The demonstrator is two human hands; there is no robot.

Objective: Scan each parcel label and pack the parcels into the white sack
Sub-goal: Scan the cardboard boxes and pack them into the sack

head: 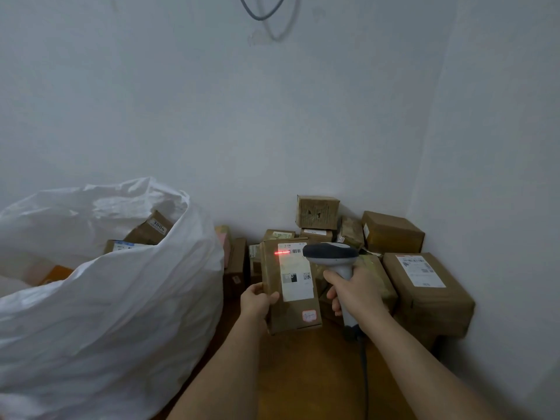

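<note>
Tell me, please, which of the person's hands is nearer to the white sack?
The left. The left hand grips the held parcel just right of the white sack; the right hand holds the scanner farther right, beyond that parcel.

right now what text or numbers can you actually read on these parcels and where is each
"3004": on the white label of the box in the white sack.
Label on the held parcel: barcode, QR code and print, too blurred to read; the pink sticker too.
Label on the large box at right: barcode and print, too small to read.
Labels on the stacked boxes behind: unreadable.
</note>
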